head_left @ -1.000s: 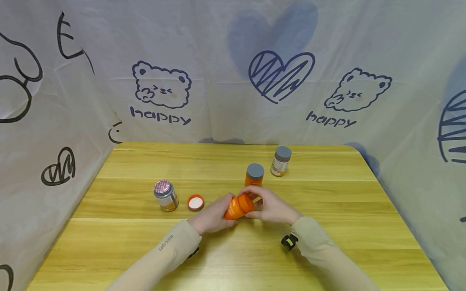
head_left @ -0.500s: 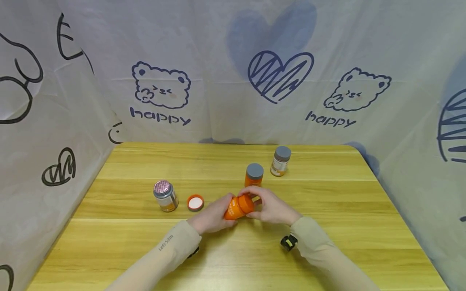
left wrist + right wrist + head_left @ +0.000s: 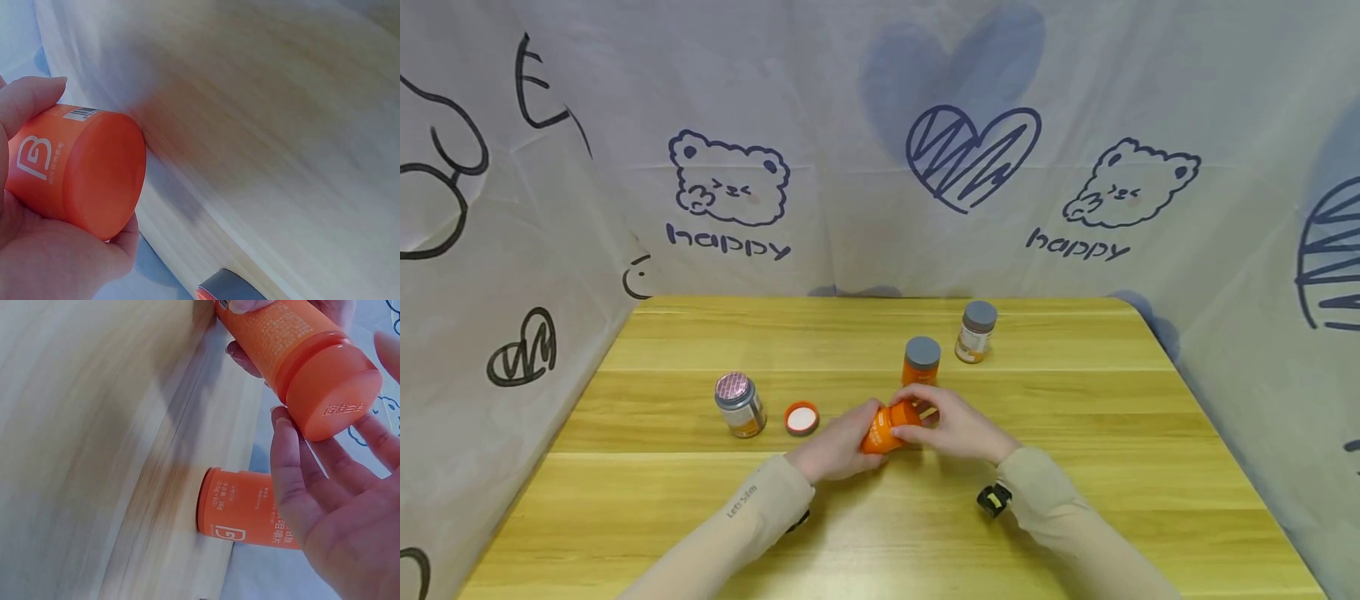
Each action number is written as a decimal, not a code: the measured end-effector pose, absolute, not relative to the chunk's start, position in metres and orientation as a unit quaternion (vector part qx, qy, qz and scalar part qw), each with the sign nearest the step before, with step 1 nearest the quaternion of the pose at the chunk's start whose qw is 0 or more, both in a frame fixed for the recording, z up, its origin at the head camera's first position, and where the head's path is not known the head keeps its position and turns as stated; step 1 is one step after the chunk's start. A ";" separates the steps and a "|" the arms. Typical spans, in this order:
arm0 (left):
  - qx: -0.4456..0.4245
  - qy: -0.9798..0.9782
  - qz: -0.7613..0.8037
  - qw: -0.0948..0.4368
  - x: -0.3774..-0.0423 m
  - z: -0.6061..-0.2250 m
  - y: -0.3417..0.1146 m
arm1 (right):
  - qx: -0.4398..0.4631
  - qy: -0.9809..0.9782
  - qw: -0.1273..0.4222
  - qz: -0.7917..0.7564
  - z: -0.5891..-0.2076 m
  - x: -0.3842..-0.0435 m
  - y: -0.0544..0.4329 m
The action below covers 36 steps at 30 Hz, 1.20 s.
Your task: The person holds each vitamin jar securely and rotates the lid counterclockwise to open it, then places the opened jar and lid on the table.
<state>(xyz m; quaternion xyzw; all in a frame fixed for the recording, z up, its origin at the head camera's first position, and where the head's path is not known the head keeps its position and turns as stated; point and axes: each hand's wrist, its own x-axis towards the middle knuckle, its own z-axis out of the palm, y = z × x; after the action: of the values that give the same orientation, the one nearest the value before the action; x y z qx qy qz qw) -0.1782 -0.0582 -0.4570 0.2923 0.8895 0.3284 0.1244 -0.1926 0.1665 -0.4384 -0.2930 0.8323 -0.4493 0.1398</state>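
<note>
My left hand [image 3: 842,446] grips an orange bottle [image 3: 880,433] by its body, tilted above the table. In the left wrist view the bottle's plain base [image 3: 109,178] faces the camera, thumb on one side and fingers underneath. My right hand [image 3: 958,429] holds the bottle's orange cap [image 3: 334,387], thumb against its near side and fingers spread about it. The cap sits on the bottle. Just behind the hands stands a second orange bottle [image 3: 921,358] with a grey lid; it also shows beneath the cap in the right wrist view.
Left on the wooden table [image 3: 647,500] stands a silvery bottle [image 3: 741,408] topped with a pink foil seal. Beside it a loose cap [image 3: 802,418] lies with its white liner up. A grey-lidded bottle [image 3: 976,333] stands at the back right. Printed cloth [image 3: 850,100] hangs around.
The right thumb has come up onto the front of the orange cap, and the right fingers have shifted around it. The left hand and bottle stay nearly still.
</note>
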 end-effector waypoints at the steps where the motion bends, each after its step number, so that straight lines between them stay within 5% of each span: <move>1: 0.293 0.890 0.327 0.122 -0.178 -0.457 -0.058 | -0.288 0.834 0.140 -0.449 -0.438 -0.193 0.166; 36: 0.296 0.894 0.318 0.112 -0.178 -0.456 -0.058 | -0.254 0.867 0.150 -0.402 -0.436 -0.194 0.166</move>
<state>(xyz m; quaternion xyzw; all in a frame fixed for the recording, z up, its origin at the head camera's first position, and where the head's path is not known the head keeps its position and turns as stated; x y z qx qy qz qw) -0.1779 -0.0578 -0.4561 0.2959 0.8938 0.3178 0.1119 -0.1940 0.1657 -0.4362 -0.2544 0.8666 -0.4021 0.1503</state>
